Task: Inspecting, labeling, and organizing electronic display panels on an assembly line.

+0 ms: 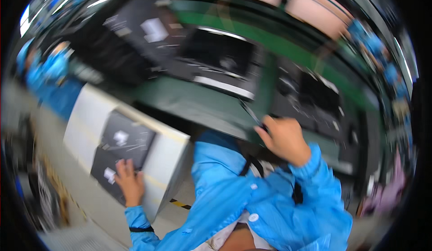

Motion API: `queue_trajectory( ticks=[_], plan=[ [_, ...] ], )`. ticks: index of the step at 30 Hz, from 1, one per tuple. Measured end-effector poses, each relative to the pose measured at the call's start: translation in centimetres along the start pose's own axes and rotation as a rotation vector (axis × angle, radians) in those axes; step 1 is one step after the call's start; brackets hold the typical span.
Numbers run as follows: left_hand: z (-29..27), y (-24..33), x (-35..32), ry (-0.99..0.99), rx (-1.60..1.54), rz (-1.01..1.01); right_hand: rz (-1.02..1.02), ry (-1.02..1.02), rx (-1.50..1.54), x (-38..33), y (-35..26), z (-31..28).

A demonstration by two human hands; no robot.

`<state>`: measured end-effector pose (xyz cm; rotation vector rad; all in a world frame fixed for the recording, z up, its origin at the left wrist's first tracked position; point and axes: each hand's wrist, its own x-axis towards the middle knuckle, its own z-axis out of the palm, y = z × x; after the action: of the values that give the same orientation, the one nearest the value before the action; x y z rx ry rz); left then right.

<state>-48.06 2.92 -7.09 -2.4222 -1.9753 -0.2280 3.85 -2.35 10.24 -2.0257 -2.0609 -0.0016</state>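
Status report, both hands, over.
Left hand: over flat black panel atop white box. Right hand: gripping slim grey tool. Black rectangular panel with white strip beyond tool tip.

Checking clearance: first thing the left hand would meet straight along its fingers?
Likely the upper dark panel on the white surface; depth is unclear, so the left hand might pass above it.

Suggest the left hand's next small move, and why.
I'd probably curl the left hand around the edge of the nearer dark panel: it appears to rest there spread open, without a grip, while the right hand holds a slim tool.
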Motion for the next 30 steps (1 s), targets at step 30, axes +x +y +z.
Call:
queue_trajectory(
  ticks=[30],
  plan=[
    [-6.3,32.5,7.9,-1.002,-1.235,0.554,1.064,0.778,-0.663,-51.3,28.4,-11.2]
  ],
)
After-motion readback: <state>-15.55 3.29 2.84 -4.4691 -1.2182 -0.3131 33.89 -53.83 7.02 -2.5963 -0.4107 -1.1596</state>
